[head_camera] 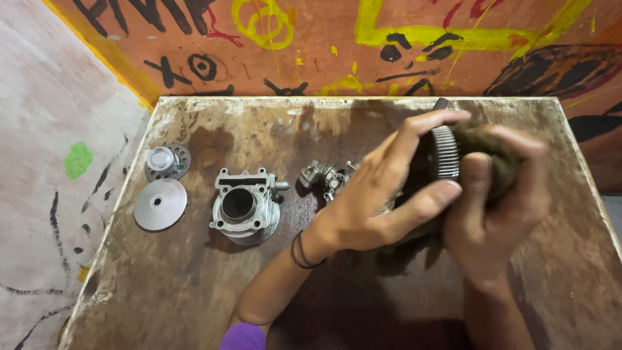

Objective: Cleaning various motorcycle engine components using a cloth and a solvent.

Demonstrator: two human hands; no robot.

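Stained wooden table (194, 285) against painted wall. Left hand (376, 201) grips toothed gear (445, 152) by its rim, steadying it; right hand (499, 194) presses brown rag (486, 146) against it. Engine cylinder (245, 207), metal disc (160, 204) set aside left.

Both forearms reach up from the bottom edge and meet at right of centre. The left hand (382, 194) has its fingers spread and curled, thumb low, a dark band on its wrist. The right hand (499, 194) is cupped, blurred, facing it.
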